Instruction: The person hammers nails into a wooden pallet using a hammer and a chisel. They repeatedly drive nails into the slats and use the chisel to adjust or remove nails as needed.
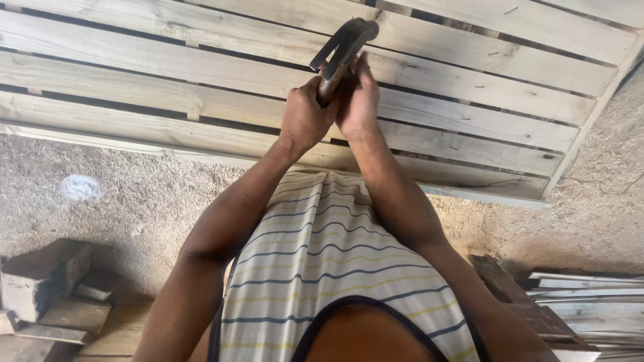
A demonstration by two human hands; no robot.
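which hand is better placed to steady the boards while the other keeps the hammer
Probably the right hand: its fingers lie looser along the claw hammer handle, while the left hand has the fuller fist on it. Both sit over the slatted wooden panel.

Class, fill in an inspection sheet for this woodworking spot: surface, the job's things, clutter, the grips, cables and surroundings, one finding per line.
Surface: slatted wooden panel lying on sawdust-covered ground.
Job's things: claw hammer with a wooden handle, head raised over the slats; small nails stick up from several boards.
Clutter: wood offcuts at lower left; stacked thin slats at lower right.
Grips: left hand and right hand both closed round the hammer handle, side by side.
Cables: nothing seen.
Surroundings: bare dusty ground; a whitish patch on the left.
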